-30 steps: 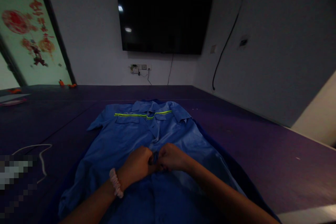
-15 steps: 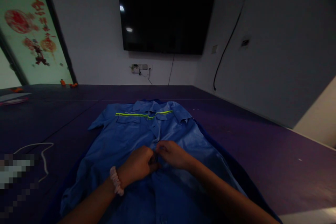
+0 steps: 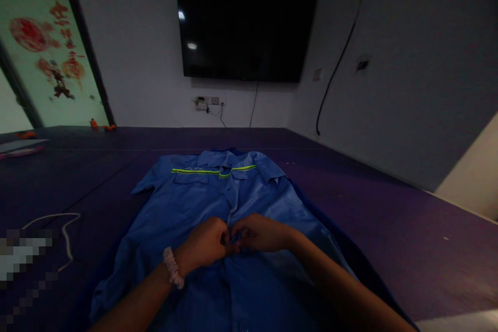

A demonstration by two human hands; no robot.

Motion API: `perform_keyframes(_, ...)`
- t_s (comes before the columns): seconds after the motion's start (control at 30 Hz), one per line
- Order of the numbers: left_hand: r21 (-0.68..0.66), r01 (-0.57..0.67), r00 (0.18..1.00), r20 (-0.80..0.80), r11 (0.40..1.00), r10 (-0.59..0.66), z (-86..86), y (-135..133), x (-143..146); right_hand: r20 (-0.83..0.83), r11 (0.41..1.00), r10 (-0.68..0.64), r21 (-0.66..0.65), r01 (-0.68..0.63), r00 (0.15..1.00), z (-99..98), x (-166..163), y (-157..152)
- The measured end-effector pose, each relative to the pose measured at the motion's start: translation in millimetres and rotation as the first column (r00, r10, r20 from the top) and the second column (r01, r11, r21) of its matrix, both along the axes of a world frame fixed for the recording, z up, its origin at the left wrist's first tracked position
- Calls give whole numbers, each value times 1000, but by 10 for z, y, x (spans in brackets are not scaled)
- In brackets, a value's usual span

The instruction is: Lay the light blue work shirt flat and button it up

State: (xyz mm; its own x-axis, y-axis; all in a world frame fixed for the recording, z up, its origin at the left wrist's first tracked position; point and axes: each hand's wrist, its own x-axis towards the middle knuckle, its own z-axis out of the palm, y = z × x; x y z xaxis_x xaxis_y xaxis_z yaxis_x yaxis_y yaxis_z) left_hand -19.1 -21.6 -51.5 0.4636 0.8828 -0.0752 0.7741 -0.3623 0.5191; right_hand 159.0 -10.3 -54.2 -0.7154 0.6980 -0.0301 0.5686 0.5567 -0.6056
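A blue short-sleeved shirt (image 3: 187, 207) with a yellow-green stripe across the chest lies front side up, its collar at the far end. At the middle of its front opening, my left hand (image 3: 208, 241) pinches the shirt's edge between thumb and fingers. Close beside it, fingertips nearly touching, my right hand (image 3: 262, 232) grips the cloth from the other side. Whether a button sits between the fingers is hidden. A pink scrunchie (image 3: 173, 268) circles my left wrist. Another button (image 3: 243, 326) shows low on the front, near the bottom of the view.
Dark blue cloth (image 3: 352, 249) lies under the shirt on a purple floor (image 3: 389, 218). A white cable (image 3: 66, 233) curls at the left. Orange toys (image 3: 109, 127) lie by the door. A television (image 3: 247, 28) hangs on the far wall, and a black cable (image 3: 338, 62) dangles at right.
My right hand has moved slightly down and toward me, its fingertips now lower along the opening beside my left thumb. My left hand has hardly moved.
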Motion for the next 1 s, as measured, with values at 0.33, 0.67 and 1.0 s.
perform_keyframes(0.33,-13,14,1000,-7,1000,-14,34,-19,-9,160,972,-57,233,18,985,-16,-6,-26)
perform_keyframes(0.67,-83,8,993,119,996,2,-31,-14,7,242,928,-50,369,-44,969,41,-47,-103)
perform_keyframes(1.0,-120,7,995,103,993,6,36,-62,103,218,940,4,333,-78,976,33,-37,-55)
